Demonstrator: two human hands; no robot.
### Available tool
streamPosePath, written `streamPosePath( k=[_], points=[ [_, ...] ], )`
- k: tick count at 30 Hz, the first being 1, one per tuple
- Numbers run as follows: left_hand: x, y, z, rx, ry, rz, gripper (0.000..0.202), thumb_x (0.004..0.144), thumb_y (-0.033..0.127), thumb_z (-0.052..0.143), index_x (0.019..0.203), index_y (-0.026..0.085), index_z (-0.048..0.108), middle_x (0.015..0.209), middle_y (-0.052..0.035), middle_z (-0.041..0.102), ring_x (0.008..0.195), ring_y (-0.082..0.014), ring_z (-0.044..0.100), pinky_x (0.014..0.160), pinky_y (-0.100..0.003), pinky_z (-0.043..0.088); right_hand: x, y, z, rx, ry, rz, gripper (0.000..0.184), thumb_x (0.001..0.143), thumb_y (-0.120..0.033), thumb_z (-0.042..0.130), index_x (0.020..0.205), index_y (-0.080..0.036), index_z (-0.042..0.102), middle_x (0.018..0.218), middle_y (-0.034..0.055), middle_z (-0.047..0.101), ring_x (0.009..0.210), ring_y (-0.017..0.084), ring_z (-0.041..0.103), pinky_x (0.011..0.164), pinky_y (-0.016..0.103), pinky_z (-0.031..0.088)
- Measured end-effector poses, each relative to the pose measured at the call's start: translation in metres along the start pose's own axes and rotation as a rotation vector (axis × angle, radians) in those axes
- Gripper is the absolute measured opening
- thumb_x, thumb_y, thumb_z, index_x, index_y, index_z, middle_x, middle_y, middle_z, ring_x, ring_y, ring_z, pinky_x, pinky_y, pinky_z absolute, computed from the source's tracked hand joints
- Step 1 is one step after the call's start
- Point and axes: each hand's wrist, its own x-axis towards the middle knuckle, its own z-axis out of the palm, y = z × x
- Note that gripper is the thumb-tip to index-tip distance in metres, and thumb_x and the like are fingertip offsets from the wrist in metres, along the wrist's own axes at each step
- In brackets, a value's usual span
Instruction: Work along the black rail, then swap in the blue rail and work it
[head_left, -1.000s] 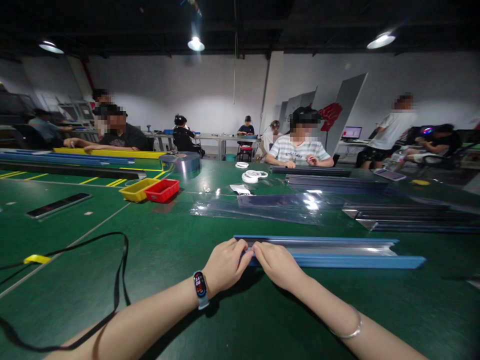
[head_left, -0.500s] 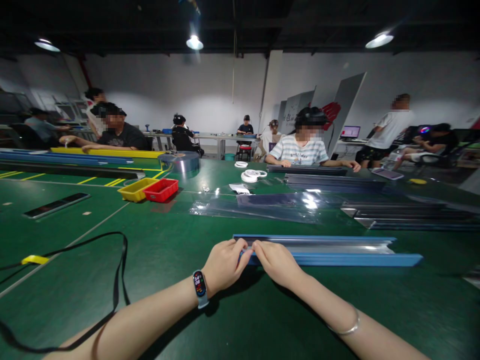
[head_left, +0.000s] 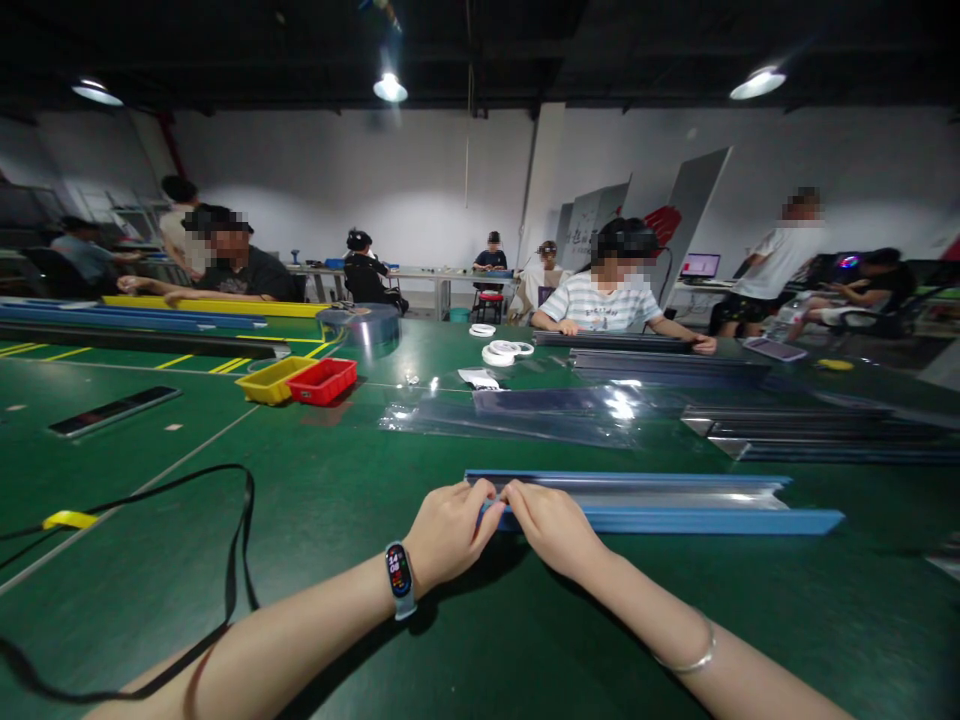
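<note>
A long blue and silver metal rail (head_left: 675, 505) lies flat on the green table (head_left: 337, 520), stretching to the right. Both hands meet at its left end. My left hand (head_left: 450, 530), with a smartwatch on the wrist, curls its fingers round the end of the rail. My right hand (head_left: 551, 525), a thin bracelet on its forearm, pinches the same end with closed fingers, touching the left hand's fingertips.
Clear plastic sheets (head_left: 525, 412) lie behind the rail; dark rails (head_left: 817, 432) are stacked at the right. A yellow tray (head_left: 276, 380) and red tray (head_left: 324, 380) stand at mid left. A black strap (head_left: 240, 540) loops at my left. Across the table sits a person in a striped shirt (head_left: 604, 300).
My hands stay at the rail's left end. The person in the striped shirt has stretched one arm out along the far rails.
</note>
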Motion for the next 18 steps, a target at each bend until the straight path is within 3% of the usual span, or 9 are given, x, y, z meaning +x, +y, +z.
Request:
streamPosePath(
  k=[5,14,18],
  points=[
    [0.0023,-0.0026,0.0012,0.018,-0.005,-0.007,0.023,0.089,0.031,0.029,0.086,0.018,0.048,0.071,-0.0013,0.058,0.067,-0.0135,0.056,0.062,-0.025,0.041,0.0011,0.0003,0.0000,0.130,0.036,0.115,0.039,0.090,-0.030,0.013,0.097,-0.023,0.051,0.081,0.0011,0.063,0.077,0.013,0.058,0.067,0.024,0.037],
    [0.0008,-0.0051,0.0065,0.008,0.013,0.008,0.020,0.086,0.036,0.039,0.089,0.020,0.049,0.078,-0.0010,0.059,0.073,-0.0129,0.056,0.063,-0.023,0.043,0.0048,0.0013,0.0012,-0.025,-0.001,0.094,0.036,0.090,-0.030,0.018,0.090,-0.025,0.053,0.078,-0.0019,0.065,0.075,0.013,0.059,0.061,0.023,0.032],
    [0.0011,-0.0069,0.0082,0.048,-0.015,0.019,0.023,0.087,0.038,0.035,0.087,0.019,0.049,0.074,-0.0011,0.059,0.069,-0.0129,0.056,0.062,-0.024,0.043,0.0037,-0.0020,0.0039,-0.120,0.047,0.096,0.034,0.090,-0.032,0.020,0.084,-0.023,0.052,0.073,-0.0006,0.064,0.069,0.012,0.059,0.056,0.023,0.029]
  ],
)
